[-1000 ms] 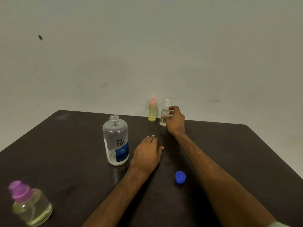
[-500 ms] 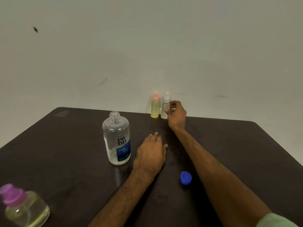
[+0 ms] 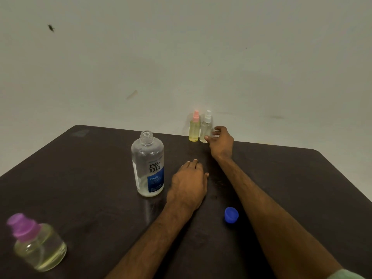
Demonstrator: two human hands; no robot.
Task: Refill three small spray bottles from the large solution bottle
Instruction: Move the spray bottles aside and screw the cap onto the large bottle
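Trouble would start at the far edge of the dark tabletop (image 3: 291,178). There the small clear spray bottle with the white nozzle (image 3: 205,129) stands upright, just beside or touching the small yellow-filled spray bottle with the pink nozzle (image 3: 194,130). Your right hand (image 3: 221,141) is at the clear one, its fingers (image 3: 218,128) and thumb curved to either side of the lower part. Whether they pinch it or only sit beside it cannot be told. A careless sweep there could topple both light bottles.

Your left hand (image 3: 189,184) lies flat, fingers pressed together, just beside the large clear solution bottle with the blue label (image 3: 148,168). That bottle stands uncapped, so a nudge from your wrist would spill it. The round blue cap (image 3: 231,215) near your right forearm could be brushed away.
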